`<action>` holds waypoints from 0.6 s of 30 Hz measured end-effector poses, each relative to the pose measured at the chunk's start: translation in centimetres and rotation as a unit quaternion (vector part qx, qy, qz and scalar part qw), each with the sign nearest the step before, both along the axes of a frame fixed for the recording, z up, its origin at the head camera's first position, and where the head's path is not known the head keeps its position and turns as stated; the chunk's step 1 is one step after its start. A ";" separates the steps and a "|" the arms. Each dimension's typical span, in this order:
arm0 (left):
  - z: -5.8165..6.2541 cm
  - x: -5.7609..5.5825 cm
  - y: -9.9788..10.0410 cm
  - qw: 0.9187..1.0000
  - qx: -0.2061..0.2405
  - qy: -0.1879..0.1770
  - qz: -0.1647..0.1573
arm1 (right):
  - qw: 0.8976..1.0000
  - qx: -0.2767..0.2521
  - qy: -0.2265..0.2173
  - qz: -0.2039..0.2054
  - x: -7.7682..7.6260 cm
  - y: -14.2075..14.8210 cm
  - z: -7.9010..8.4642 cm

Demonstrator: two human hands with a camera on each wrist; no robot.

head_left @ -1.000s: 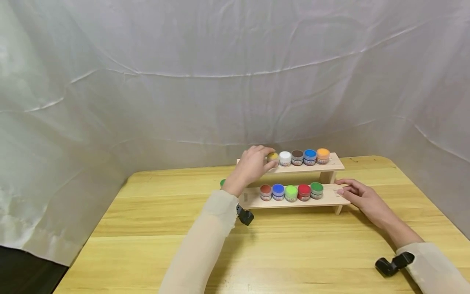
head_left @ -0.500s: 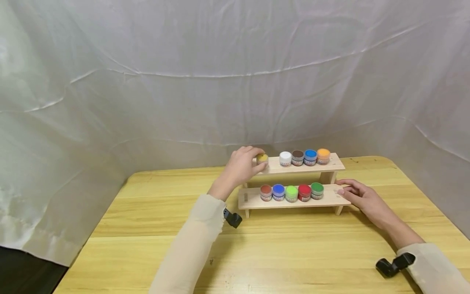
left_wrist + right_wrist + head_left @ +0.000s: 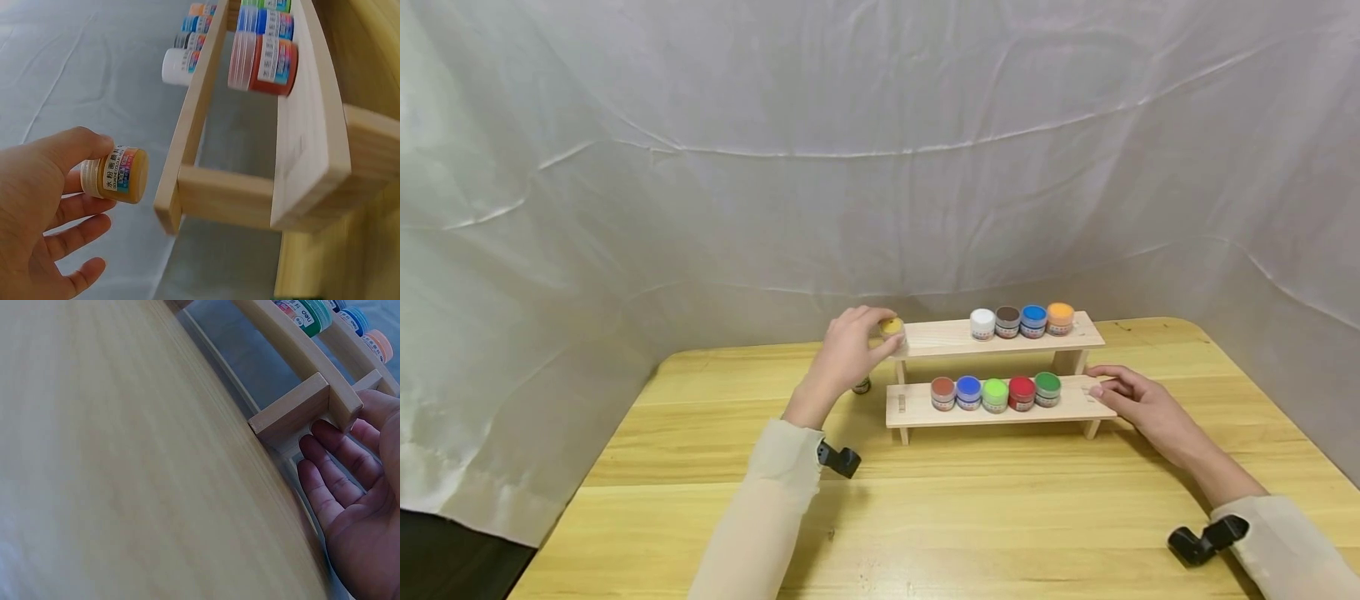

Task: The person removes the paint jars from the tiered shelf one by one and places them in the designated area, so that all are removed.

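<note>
Beside the wooden shelf (image 3: 309,144), left hand (image 3: 37,203) pinches yellow jar (image 3: 128,177) labelled "水粉画颜料"

A grey sheet (image 3: 775,225) hangs behind the bench (image 3: 662,500) and along both sides (one long crease (image 3: 805,156) crosses it). The bench is yellow wood with rounded far corners. A black patch (image 3: 452,557) shows below the sheet at lower left.

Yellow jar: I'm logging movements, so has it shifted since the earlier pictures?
Yes, leftward: in the head view, the yellow jar, held by the left hand, has moved away from the white jar on the upper shelf.
</note>
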State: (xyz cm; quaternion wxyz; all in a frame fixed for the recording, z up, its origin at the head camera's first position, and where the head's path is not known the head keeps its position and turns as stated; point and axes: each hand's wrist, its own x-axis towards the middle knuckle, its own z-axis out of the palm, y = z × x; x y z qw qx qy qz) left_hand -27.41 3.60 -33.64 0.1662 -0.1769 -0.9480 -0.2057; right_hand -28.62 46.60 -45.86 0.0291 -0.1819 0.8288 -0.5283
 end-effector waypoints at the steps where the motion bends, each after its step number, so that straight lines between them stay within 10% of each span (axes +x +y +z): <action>1: -0.1 0.2 -0.3 1.000 0.003 -0.001 0.003 | 1.000 0.001 0.000 0.000 0.0 0.0 0.0; 18: -1.7 1.5 -5.1 0.996 0.059 -0.015 0.065 | 1.000 0.010 0.002 -0.008 0.0 0.0 -0.1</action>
